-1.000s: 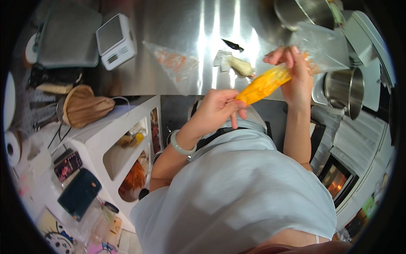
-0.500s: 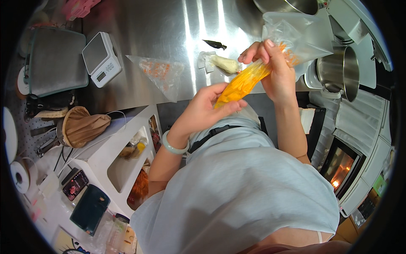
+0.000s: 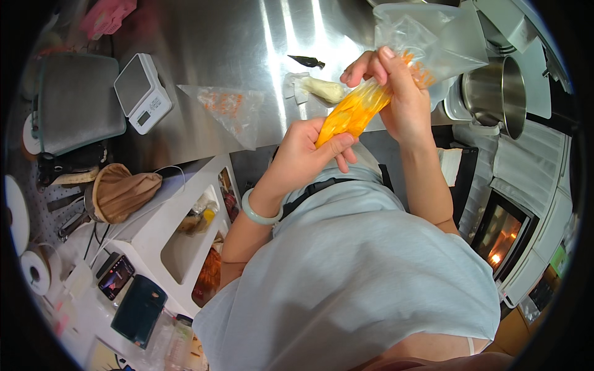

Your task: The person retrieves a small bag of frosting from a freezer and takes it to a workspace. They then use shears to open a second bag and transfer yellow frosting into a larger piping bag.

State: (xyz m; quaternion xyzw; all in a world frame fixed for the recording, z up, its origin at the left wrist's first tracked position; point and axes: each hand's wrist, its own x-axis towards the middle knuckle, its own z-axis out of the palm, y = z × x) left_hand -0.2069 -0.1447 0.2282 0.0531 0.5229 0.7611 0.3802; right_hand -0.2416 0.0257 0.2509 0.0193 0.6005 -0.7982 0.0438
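Note:
I hold a clear piping bag (image 3: 356, 111) filled with orange-yellow cream over the edge of a steel counter (image 3: 235, 43). My left hand (image 3: 309, 151) pinches its narrow lower tip. My right hand (image 3: 396, 99) grips the bag higher up, where the loose plastic top (image 3: 433, 43) fans out. A second, nearly flat piping bag with orange smears (image 3: 229, 111) lies on the counter to the left. Beyond my hands lies a small bag of pale cream (image 3: 325, 89) next to a black nozzle (image 3: 306, 60).
A white kitchen scale (image 3: 142, 93) and a grey tray (image 3: 74, 102) sit at the counter's left. A steel pot (image 3: 495, 96) stands at right, above a lit oven (image 3: 501, 232). A white shelf unit (image 3: 154, 229) and a phone (image 3: 116, 276) are at lower left.
Both hands with the orange bag have shifted left and nearer to me in the picture. My left hand has slid down toward the bag's tip.

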